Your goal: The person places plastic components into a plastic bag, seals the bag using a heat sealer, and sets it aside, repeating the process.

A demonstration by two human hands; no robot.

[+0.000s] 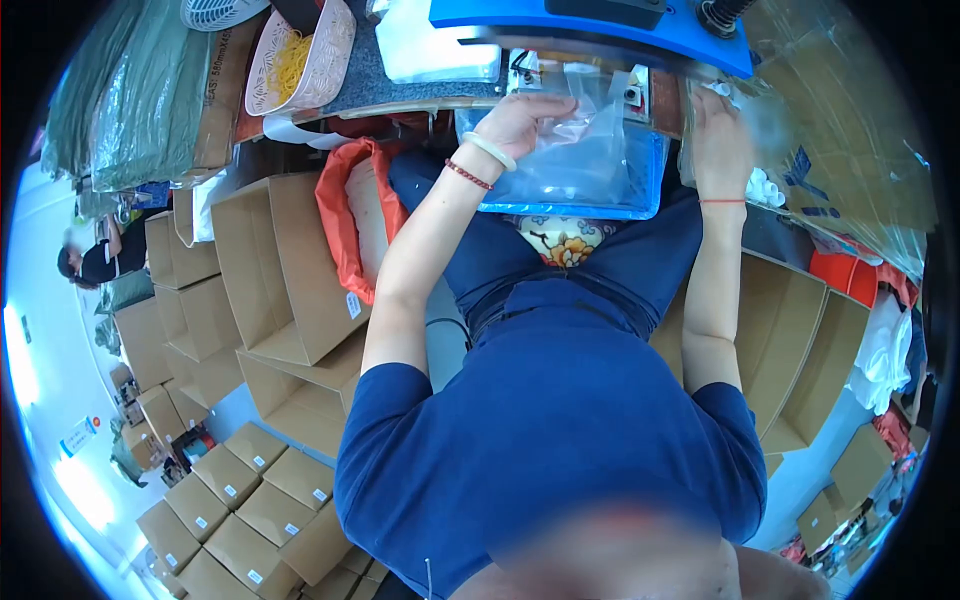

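A clear plastic bag hangs from my left hand, its edge pinched between thumb and fingers. Below it a blue tray sits over my lap with clear plastic inside. My right hand is at the right, beside the table edge, over crinkled clear plastic; what its fingertips touch is blurred. Above both hands stands a blue machine, its lower edge smeared.
A white basket with yellow rubber bands and a stack of clear bags lie on the bench. Cardboard boxes stand at both sides. A person is far left.
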